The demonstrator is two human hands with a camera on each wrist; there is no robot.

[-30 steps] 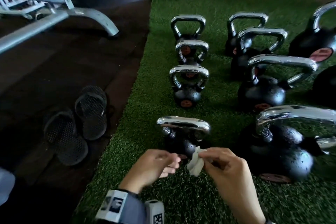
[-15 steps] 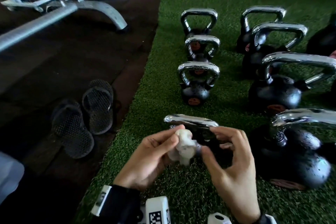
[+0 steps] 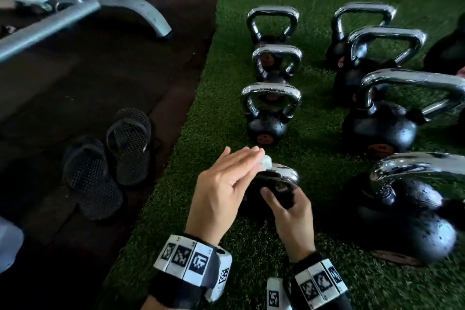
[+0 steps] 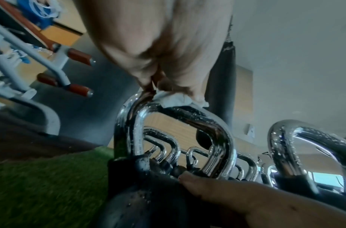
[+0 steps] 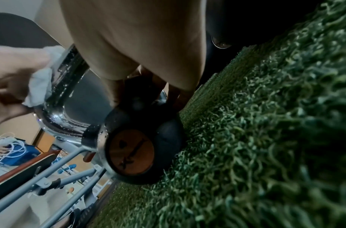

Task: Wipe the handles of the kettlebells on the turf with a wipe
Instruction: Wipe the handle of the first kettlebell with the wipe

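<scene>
The wiping is just starting on the nearest kettlebell (image 3: 266, 194), the first in the left-hand row on the turf (image 3: 226, 83). The left hand (image 3: 221, 191) lies over the top of its chrome handle (image 3: 284, 173) with fingers (image 3: 241, 158) straight and pressed together, and the white wipe (image 3: 266, 161) is bunched under the fingertips against the left end of the bar. From the left wrist view the wad sits right at the handle's bend, and beads of wet show along the metal. The right hand (image 3: 289, 211) steadies the black body, thumb and fingers curled round it below the handle.

I'd judge only this corner has been touched so far. Next the wipe wants dragging along the top bar to the far bend, then down both uprights, with the right hand keeping the bell from rocking on the soft turf. Then on to the other kettlebells (image 3: 269, 113) behind and to the right, whose handles look untouched.
</scene>
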